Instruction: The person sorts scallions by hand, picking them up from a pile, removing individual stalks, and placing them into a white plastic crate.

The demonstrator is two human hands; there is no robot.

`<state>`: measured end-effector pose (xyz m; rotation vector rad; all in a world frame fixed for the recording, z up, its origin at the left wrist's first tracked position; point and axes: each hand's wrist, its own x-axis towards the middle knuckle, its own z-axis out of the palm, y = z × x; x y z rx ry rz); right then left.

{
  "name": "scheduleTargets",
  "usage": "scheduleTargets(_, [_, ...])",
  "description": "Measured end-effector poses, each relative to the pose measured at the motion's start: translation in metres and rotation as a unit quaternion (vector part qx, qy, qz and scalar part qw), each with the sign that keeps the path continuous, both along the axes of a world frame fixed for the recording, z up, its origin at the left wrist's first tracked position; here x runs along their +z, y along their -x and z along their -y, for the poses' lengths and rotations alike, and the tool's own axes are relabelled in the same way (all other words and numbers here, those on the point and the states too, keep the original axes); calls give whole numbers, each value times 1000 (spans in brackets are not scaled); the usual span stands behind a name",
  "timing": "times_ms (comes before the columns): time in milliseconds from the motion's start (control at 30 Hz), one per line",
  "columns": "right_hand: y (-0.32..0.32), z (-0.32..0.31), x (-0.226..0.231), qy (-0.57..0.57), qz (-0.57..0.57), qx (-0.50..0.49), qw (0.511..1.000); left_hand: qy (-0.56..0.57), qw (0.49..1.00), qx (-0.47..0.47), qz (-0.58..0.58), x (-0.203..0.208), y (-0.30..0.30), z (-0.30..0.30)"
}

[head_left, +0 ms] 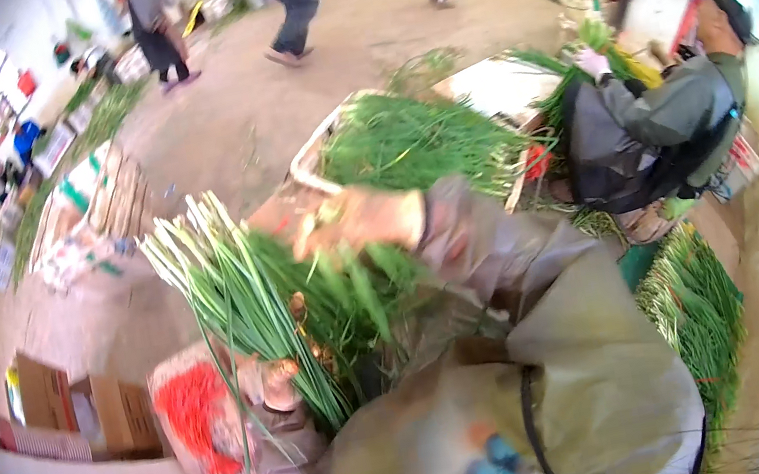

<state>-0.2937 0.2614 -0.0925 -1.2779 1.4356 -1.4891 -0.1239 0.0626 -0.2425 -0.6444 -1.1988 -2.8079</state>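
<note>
A bunch of green onions (237,292) stands tilted in front of me, pale root ends up and to the left, green leaves down toward my lap. My left hand (282,384) is closed round its lower part, fingers wrapped over the stalks. My right hand (351,222) is at the bunch's right side, above loose green leaves (348,288); motion smears its fingers, so its grip is unclear. Beside my left forearm lies a pile of red strips (198,416) on a pale pad. A greenish-brown apron (473,423) covers my lap.
A crate heaped with green onions (414,145) stands ahead. A co-worker (654,123) bends over more greens at the right. Bundled green onions (693,314) lie at my right, an open cardboard box (111,411) at my left. Wrapped stacks (85,208) and several people stand farther off.
</note>
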Motion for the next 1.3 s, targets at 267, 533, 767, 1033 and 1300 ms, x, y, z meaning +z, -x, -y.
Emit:
scheduleTargets(267, [-5, 30, -70, -39, -201, -187, 961, 28, 984, 33, 172, -77, 23, 0])
scheduleTargets(533, [-3, 18, -53, -101, -292, -57, 949, 66, 984, 74, 147, -45, 5, -17])
scheduleTargets(767, [18, -28, -8, 7, 212, -93, 973, 94, 981, 52, 159, -62, -5, -7])
scheduleTargets(1033, [44, -39, -34, -203, -594, -414, 659, 3, 962, 131, 241, -25, -28, -19])
scheduleTargets(1300, [-36, 6, -60, -28, 175, -176, 968, 41, 954, 123, 271, -9, -27, -29])
